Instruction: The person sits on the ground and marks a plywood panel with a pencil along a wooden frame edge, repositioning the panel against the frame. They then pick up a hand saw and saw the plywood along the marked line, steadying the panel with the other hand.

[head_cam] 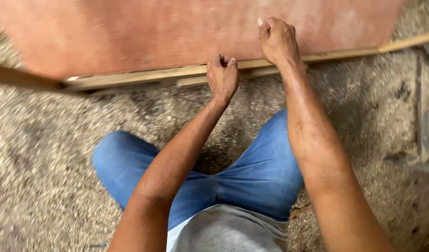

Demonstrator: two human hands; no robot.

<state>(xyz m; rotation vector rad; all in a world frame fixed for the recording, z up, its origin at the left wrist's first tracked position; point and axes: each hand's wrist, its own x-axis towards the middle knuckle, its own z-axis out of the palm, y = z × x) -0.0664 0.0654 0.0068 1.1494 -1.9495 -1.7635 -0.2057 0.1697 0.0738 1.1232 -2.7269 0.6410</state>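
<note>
Carefully now: left hand (222, 77) fisted at near edge of reddish-brown flat plywood sheet (177, 32), over pale wooden batten (144, 77); right hand (277, 41) curled on top, contents impossible to tell; keep edges flush, above sawdust floor (46, 154)

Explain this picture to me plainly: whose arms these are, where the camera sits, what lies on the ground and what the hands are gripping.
There is one picture, taken by a camera worn on a person's head, looking down. The two bare arms are that person's own; their blue jeans show below. The left hand is closed in a fist at the edge of a pale wooden strip. The right hand rests, fingers curled, on a reddish-brown board lying over that strip. Whether either hand holds something small cannot be told. Underneath is rough ground covered in what looks like sawdust.
</note>
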